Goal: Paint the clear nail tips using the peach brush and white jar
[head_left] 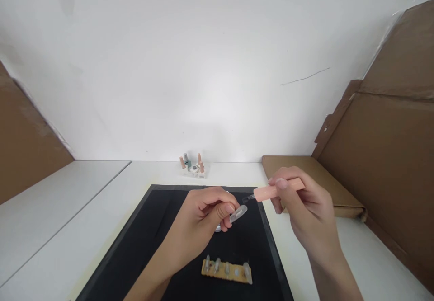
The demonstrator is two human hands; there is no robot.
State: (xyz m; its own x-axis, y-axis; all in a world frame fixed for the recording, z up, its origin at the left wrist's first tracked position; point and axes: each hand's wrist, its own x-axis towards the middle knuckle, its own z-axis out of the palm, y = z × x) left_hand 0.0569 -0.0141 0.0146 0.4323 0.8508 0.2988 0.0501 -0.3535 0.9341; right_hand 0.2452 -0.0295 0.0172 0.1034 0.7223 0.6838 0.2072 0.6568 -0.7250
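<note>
Between thumb and fingers, my left hand (212, 213) pinches a clear, whitish nail tip (238, 213) above the black mat. My right hand (301, 201) grips a peach-coloured brush cap (271, 192); its small dark brush end (248, 199) points left, just above and to the right of the nail tip, apparently apart from it. Below the hands, a yellowish strip (231, 271) lies on the mat with several clear nail tips standing on it. Behind my left hand, a round whitish object (218, 229) is mostly hidden.
The black mat (149, 228) covers the middle of the white table (91, 219). At the back stands a clear holder (194, 173) with several small polish bottles. A flat cardboard box (305, 165) lies at the right, beside a tall cardboard panel (393, 156). Another cardboard panel (27, 138) stands left.
</note>
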